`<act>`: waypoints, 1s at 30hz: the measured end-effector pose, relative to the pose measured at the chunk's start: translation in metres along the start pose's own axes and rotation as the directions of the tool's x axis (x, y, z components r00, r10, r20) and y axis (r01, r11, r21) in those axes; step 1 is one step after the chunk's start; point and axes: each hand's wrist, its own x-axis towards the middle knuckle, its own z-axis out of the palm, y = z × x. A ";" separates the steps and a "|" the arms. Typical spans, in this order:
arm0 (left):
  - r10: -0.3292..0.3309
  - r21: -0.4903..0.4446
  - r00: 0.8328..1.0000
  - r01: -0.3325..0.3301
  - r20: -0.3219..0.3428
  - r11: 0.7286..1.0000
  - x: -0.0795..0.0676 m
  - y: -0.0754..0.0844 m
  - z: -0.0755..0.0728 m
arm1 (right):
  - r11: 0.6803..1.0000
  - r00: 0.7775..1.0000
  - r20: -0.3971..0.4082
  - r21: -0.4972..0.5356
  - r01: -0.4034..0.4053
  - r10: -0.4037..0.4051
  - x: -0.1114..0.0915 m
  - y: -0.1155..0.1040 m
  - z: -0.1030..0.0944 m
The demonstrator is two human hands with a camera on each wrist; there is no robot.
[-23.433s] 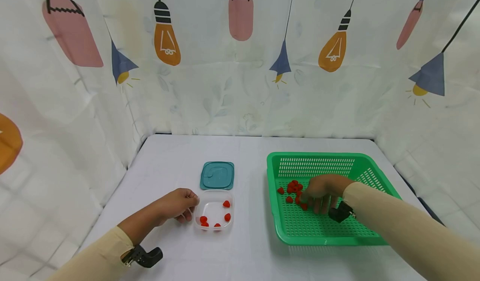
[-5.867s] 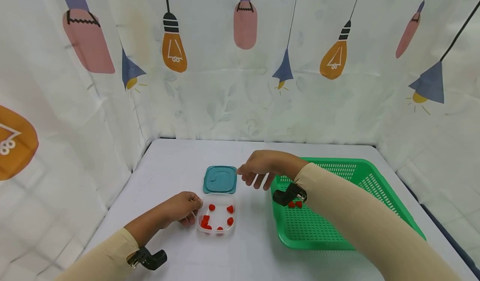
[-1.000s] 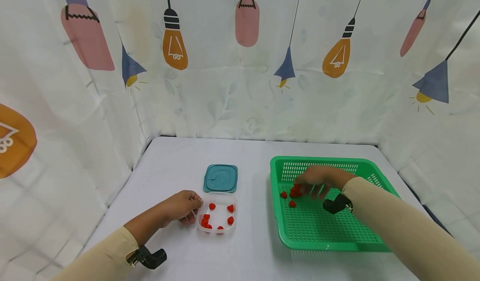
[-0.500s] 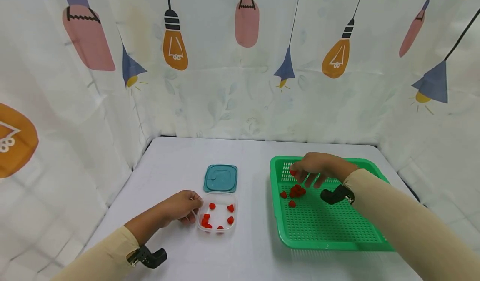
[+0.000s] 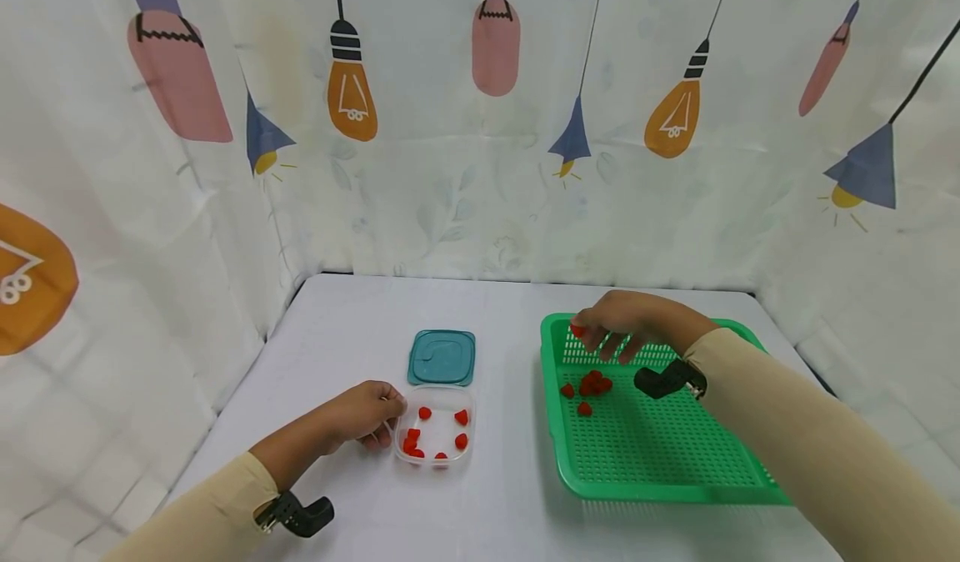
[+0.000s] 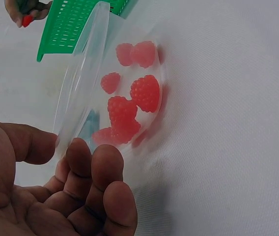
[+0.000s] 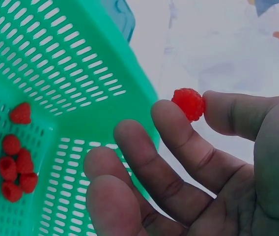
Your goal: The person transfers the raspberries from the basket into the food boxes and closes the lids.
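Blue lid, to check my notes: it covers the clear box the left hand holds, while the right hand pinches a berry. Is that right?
Not quite: the blue lid lies on the table beyond the clear box, as the head view shows. The rest is right.

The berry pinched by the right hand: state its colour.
The berry is red; the right wrist view shows it best.

I get even, diffuse light on the surface (image 5: 510, 512), a soft shadow beside the green perforated basket (image 5: 660, 449), pale glare streaking the clear plastic container (image 6: 88, 54) in my left wrist view, and a blurred, washed-out curtain (image 7: 237, 39) in my right.
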 end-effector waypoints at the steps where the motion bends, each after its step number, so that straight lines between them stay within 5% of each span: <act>1: 0.001 0.001 1.000 -0.001 -0.001 1.000 0.000 0.000 0.000 | 1.000 1.000 -0.002 0.000 0.001 -0.001 0.000 -0.002 0.000; 30: 0.013 0.006 1.000 -0.012 -0.005 1.000 -0.003 0.001 -0.001 | 0.999 0.998 0.024 0.019 0.050 -0.051 0.002 -0.051 0.018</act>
